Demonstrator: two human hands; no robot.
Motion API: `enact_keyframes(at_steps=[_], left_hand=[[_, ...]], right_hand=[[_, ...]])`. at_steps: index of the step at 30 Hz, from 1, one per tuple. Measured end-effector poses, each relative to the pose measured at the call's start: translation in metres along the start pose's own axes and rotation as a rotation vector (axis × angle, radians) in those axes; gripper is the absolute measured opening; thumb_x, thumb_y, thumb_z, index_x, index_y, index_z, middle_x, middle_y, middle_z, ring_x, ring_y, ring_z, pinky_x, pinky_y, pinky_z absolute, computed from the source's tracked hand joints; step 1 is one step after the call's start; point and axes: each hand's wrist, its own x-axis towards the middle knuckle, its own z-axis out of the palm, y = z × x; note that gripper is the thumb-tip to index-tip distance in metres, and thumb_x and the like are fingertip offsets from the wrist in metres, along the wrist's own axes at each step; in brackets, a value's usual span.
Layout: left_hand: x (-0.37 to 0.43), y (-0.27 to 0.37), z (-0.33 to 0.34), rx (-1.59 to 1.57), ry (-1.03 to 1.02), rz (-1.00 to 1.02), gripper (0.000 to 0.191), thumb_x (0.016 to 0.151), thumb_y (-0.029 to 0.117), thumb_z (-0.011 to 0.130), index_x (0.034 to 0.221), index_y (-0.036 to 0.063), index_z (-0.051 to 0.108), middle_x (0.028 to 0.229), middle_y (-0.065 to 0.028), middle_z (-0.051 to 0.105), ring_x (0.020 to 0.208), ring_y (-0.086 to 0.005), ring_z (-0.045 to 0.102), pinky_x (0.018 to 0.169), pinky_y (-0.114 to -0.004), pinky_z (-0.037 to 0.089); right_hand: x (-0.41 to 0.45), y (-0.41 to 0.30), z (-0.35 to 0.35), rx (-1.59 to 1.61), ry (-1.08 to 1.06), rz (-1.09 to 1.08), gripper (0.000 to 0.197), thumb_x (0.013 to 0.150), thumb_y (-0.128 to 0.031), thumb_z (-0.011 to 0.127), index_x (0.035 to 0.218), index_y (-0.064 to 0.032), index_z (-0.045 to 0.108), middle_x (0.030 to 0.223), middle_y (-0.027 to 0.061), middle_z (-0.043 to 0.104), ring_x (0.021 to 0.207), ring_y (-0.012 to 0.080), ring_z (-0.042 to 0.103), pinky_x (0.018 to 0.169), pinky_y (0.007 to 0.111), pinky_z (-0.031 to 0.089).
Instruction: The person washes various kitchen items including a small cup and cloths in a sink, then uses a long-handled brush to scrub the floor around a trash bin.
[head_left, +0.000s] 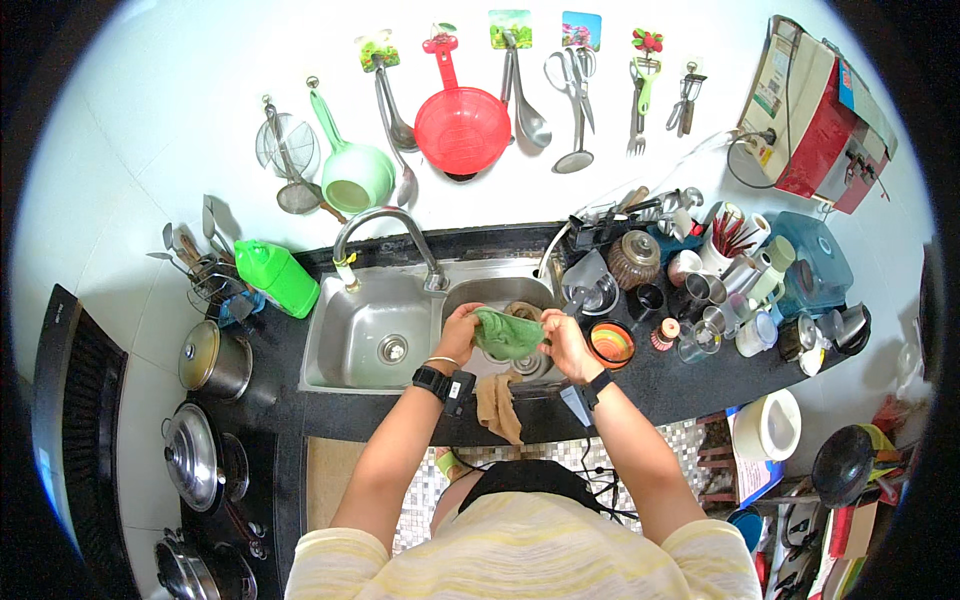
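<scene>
A green cloth (508, 335) is stretched between my two hands above the right basin (457, 296) of a steel double sink. My left hand (456, 335) grips its left end, and my right hand (566, 346) pinches the right end. Behind the cloth, a brownish item and the drain area show only in part. A tan cloth (498, 409) drapes over the sink's front edge, just below my hands. The curved chrome faucet (390, 214) arches over the divider between the basins. In the left basin (352, 330) a drain strainer is visible.
Left of the sink stand a green plastic jug (277, 277) and a lidded pot (215, 360). To the right are an orange striped bowl (611, 343), a glass jar (634, 257), cups and a chopstick holder (718, 251). A red colander (463, 131) and utensils hang on the wall.
</scene>
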Motion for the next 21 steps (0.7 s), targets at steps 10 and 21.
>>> enact_keyframes(at_steps=[10, 21], left_hand=[[-0.005, 0.002, 0.035, 0.462, -0.138, 0.303, 0.019, 0.079, 0.005, 0.051, 0.097, 0.0011, 0.053, 0.087, -0.0031, 0.057, 0.078, -0.0101, 0.053, 0.069, -0.024, 0.044], [-0.006, -0.034, -0.007, 0.811, -0.117, 0.45, 0.035, 0.065, 0.0, 0.061, 0.099, 0.0033, 0.06, 0.089, -0.0108, 0.063, 0.083, -0.0229, 0.06, 0.077, -0.032, 0.046]], right_hand=[[-0.015, -0.001, -0.02, -0.493, -0.028, 0.021, 0.017, 0.08, -0.021, 0.064, 0.09, -0.0099, 0.056, 0.084, -0.0025, 0.058, 0.076, 0.0065, 0.052, 0.066, 0.024, 0.042], [0.01, 0.001, -0.042, -0.612, 0.022, -0.282, 0.019, 0.088, -0.021, 0.053, 0.095, -0.0029, 0.055, 0.083, -0.0011, 0.056, 0.075, 0.0071, 0.048, 0.068, 0.023, 0.04]])
